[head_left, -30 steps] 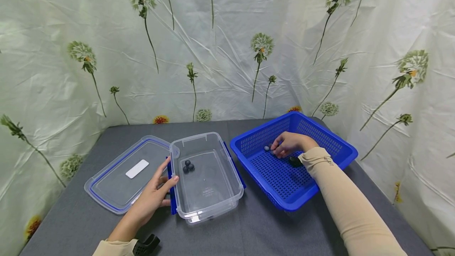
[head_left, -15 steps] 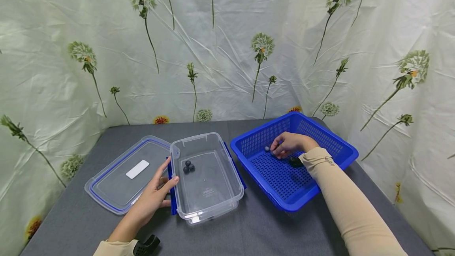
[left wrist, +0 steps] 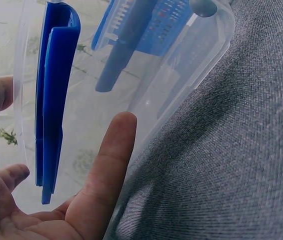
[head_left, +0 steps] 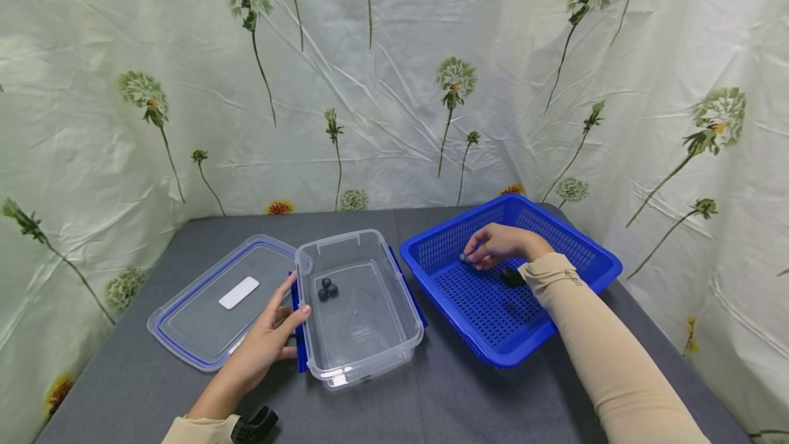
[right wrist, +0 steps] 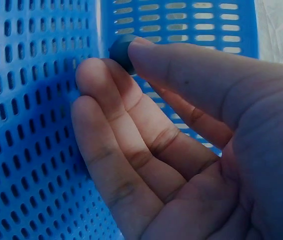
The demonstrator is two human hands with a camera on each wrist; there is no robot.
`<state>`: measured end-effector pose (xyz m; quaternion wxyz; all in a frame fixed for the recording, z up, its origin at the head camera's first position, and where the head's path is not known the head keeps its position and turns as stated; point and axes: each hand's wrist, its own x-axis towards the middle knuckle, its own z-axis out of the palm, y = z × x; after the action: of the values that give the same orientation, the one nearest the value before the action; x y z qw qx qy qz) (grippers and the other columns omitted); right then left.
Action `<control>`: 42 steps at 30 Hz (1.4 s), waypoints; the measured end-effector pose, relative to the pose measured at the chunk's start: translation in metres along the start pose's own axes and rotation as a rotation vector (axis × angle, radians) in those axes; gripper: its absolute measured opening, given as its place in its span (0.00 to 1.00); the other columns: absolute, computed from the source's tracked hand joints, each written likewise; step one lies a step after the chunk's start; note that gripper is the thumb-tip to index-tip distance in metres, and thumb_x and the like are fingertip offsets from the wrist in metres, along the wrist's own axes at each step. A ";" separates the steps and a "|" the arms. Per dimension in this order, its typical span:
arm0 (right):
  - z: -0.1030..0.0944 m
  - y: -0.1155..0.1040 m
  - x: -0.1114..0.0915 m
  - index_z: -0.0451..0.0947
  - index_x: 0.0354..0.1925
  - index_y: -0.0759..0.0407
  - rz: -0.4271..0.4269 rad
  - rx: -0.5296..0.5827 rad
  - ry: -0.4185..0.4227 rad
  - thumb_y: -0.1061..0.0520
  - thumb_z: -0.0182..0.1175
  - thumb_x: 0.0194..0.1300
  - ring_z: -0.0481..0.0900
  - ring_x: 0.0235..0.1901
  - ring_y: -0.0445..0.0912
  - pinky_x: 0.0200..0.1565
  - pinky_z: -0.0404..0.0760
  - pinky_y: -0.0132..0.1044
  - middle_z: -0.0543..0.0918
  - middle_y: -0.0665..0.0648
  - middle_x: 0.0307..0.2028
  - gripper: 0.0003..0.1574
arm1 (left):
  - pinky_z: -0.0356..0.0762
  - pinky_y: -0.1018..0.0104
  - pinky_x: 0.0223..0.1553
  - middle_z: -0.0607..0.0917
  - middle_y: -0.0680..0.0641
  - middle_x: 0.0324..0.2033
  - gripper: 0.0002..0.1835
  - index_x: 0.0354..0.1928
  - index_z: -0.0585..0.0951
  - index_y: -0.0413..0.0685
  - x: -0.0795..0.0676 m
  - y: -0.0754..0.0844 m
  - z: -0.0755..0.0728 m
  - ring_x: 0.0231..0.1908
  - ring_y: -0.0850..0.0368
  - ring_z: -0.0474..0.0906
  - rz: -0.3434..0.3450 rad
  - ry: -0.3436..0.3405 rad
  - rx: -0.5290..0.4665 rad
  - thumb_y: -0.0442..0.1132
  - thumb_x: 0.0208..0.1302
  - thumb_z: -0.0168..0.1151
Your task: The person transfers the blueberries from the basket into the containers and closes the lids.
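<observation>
My right hand (head_left: 498,245) reaches into the blue plastic basket (head_left: 573,235). In the right wrist view, its thumb and fingertips pinch a round dark blueberry (right wrist: 123,53) close to the basket's slotted wall. My left hand (head_left: 266,338) holds the left side of a clear plastic food container (head_left: 360,355), thumb over the rim and other fingers along the outer wall. In the left wrist view those fingers lie around the blue side latch (left wrist: 56,100). Three blueberries (head_left: 327,290) sit together on the container's floor, toward its left.
The container's clear lid (head_left: 197,324), with a blue seal and a white label (head_left: 238,293), lies flat at the left. Grey cloth covers the table (head_left: 394,416). A flower-printed curtain (head_left: 394,101) hangs behind and along the sides.
My right hand has shifted slightly left and up inside the basket, its fingertips now at the blueberry that lay beside them. The left hand and the container have stayed in place.
</observation>
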<state>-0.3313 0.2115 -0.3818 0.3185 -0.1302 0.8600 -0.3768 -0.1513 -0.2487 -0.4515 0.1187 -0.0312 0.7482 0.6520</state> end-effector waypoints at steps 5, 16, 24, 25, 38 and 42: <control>-0.001 -0.006 -0.001 0.80 0.56 0.72 -0.006 -0.009 0.003 0.64 0.61 0.78 0.86 0.38 0.43 0.46 0.88 0.36 0.88 0.55 0.37 0.14 | 0.91 0.39 0.49 0.59 0.26 0.75 0.44 0.87 0.42 0.80 0.001 0.000 0.001 0.65 0.29 0.78 0.008 -0.003 0.010 0.51 0.83 0.57; -0.002 -0.026 -0.004 0.79 0.57 0.73 -0.060 -0.039 0.009 0.63 0.62 0.78 0.86 0.36 0.44 0.44 0.87 0.38 0.88 0.55 0.35 0.16 | 0.91 0.39 0.49 0.59 0.26 0.75 0.44 0.87 0.41 0.79 0.002 0.000 -0.001 0.64 0.29 0.78 0.010 -0.003 0.014 0.51 0.84 0.57; 0.003 -0.047 -0.006 0.78 0.58 0.74 -0.133 -0.058 -0.003 0.62 0.62 0.78 0.81 0.31 0.42 0.35 0.81 0.33 0.88 0.57 0.34 0.18 | 0.91 0.40 0.49 0.59 0.26 0.76 0.44 0.87 0.41 0.79 0.001 -0.001 -0.002 0.65 0.28 0.77 0.003 -0.004 0.017 0.51 0.84 0.57; 0.004 -0.050 -0.005 0.78 0.58 0.74 -0.147 -0.057 -0.002 0.62 0.62 0.78 0.82 0.31 0.43 0.35 0.81 0.33 0.88 0.57 0.34 0.18 | 0.91 0.40 0.49 0.59 0.26 0.76 0.44 0.87 0.41 0.78 0.001 -0.001 -0.002 0.65 0.28 0.77 0.003 -0.004 0.017 0.52 0.84 0.57; 0.014 -0.081 0.002 0.81 0.57 0.71 -0.269 -0.052 0.024 0.63 0.64 0.77 0.87 0.40 0.50 0.43 0.87 0.34 0.89 0.55 0.36 0.16 | 0.91 0.39 0.49 0.59 0.25 0.75 0.44 0.87 0.41 0.78 -0.001 -0.001 0.000 0.65 0.27 0.77 0.015 -0.003 0.020 0.51 0.84 0.57; 0.019 -0.091 0.004 0.81 0.59 0.70 -0.295 -0.054 0.025 0.62 0.63 0.78 0.88 0.44 0.55 0.46 0.88 0.36 0.90 0.59 0.39 0.16 | 0.91 0.39 0.49 0.59 0.26 0.75 0.43 0.87 0.41 0.79 -0.001 0.000 0.000 0.66 0.26 0.75 0.010 0.000 0.018 0.50 0.84 0.56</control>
<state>-0.3235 0.1364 -0.3268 0.2454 -0.2589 0.8452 -0.3979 -0.1503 -0.2484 -0.4516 0.1158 -0.0266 0.7540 0.6460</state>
